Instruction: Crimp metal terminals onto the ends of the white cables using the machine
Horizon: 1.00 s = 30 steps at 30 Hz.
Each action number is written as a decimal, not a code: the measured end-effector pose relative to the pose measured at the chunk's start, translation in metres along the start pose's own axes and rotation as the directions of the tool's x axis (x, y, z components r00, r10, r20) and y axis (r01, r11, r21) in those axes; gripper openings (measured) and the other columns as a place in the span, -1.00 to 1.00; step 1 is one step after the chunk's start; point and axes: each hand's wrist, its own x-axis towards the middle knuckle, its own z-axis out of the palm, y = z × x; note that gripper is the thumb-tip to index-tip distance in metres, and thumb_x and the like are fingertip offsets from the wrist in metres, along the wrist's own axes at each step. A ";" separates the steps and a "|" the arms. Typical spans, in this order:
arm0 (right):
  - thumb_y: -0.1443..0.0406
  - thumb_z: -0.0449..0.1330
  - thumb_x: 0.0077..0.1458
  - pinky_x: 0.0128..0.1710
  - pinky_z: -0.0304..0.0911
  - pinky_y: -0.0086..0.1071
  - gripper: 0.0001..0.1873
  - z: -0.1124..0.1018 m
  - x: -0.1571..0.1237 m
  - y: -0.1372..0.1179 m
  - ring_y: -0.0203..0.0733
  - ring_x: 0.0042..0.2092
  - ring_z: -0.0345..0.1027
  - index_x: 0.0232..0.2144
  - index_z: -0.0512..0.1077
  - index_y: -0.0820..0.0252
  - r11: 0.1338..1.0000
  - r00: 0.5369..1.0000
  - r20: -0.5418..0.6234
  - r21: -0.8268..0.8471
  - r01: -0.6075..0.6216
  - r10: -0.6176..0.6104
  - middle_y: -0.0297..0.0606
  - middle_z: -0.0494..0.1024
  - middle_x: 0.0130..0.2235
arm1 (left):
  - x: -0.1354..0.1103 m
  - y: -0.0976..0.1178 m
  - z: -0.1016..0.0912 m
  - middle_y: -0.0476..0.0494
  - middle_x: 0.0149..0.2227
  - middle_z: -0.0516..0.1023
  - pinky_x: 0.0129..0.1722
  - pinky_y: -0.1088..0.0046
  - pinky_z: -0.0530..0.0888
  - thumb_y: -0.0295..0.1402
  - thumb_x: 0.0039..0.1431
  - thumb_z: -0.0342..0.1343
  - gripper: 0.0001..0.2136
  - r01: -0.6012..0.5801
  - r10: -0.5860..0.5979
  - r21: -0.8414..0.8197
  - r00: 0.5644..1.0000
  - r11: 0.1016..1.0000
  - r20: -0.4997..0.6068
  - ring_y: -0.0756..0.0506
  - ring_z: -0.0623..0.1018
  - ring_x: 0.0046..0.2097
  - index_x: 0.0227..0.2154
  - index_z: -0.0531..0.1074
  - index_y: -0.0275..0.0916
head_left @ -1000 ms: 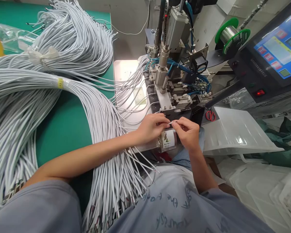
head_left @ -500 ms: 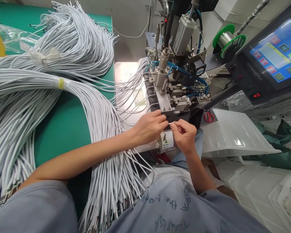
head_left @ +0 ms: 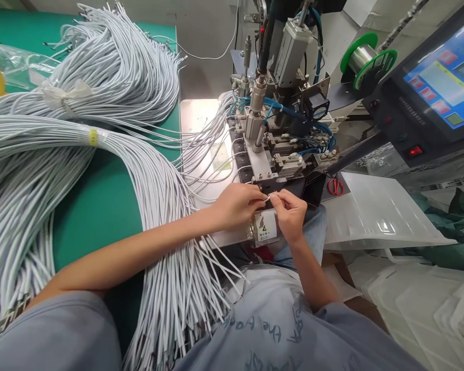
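Note:
My left hand [head_left: 242, 205] pinches a white cable [head_left: 268, 197] close to its end, just in front of the machine. Thumb and fingers of my right hand [head_left: 291, 210] are closed on the cable's tip, where thin wires, one of them reddish, show. Both hands nearly touch. Behind them stands the soldering-type machine [head_left: 261, 167] with metal cylinders and blue air tubes; several white cables run into its left side. Under my left forearm lies a large bundle of white cables [head_left: 166, 206], held by a yellow band [head_left: 93, 137], its loose ends hanging toward my lap.
A second cable bundle [head_left: 123, 67] lies on the green mat [head_left: 112, 190]. To the right are a control screen [head_left: 444, 82], a solder wire spool [head_left: 365, 59], red scissors [head_left: 335, 187] and a translucent plastic tray [head_left: 390, 211]. A small labelled packet [head_left: 266, 226] sits below my hands.
My right hand has shifted slightly left and its fingers have moved on the cable end. The thin wires at the tip now show more clearly. The whole view has shifted a little.

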 end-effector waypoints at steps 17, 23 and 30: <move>0.21 0.17 -0.10 -0.43 0.19 -0.40 -0.83 -0.010 0.019 0.043 -0.32 -0.48 0.21 -0.58 0.38 0.20 0.928 0.909 0.250 0.083 -0.363 0.333 -0.38 0.39 -0.56 | 0.007 -0.008 0.008 -0.21 -0.19 0.47 -0.45 0.47 0.40 -0.51 0.16 -0.05 -0.67 -0.059 -0.129 0.428 0.909 0.902 0.397 -0.05 0.53 -0.38 -0.01 0.38 -0.26; 0.22 0.18 -0.13 -0.47 0.13 -0.41 -0.85 -0.012 0.025 0.047 -0.35 -0.53 0.13 -0.60 0.38 0.19 0.910 0.875 0.317 0.073 -0.407 0.366 -0.42 0.32 -0.60 | 0.007 -0.006 0.006 -0.28 -0.13 0.41 -0.40 0.44 0.41 -0.50 0.22 -0.10 -0.65 -0.144 -0.111 0.501 0.889 0.853 0.444 -0.11 0.53 -0.23 0.06 0.30 -0.29; 0.16 0.18 -0.12 -0.52 0.17 -0.41 -0.80 -0.009 0.024 0.045 -0.28 -0.48 0.25 -0.51 0.42 0.19 0.891 0.877 0.256 0.100 -0.443 0.407 -0.34 0.42 -0.53 | 0.007 -0.003 0.006 -0.31 -0.11 0.40 -0.38 0.45 0.39 -0.52 0.27 -0.18 -0.69 -0.179 -0.092 0.521 0.887 0.835 0.452 -0.09 0.52 -0.22 0.02 0.31 -0.35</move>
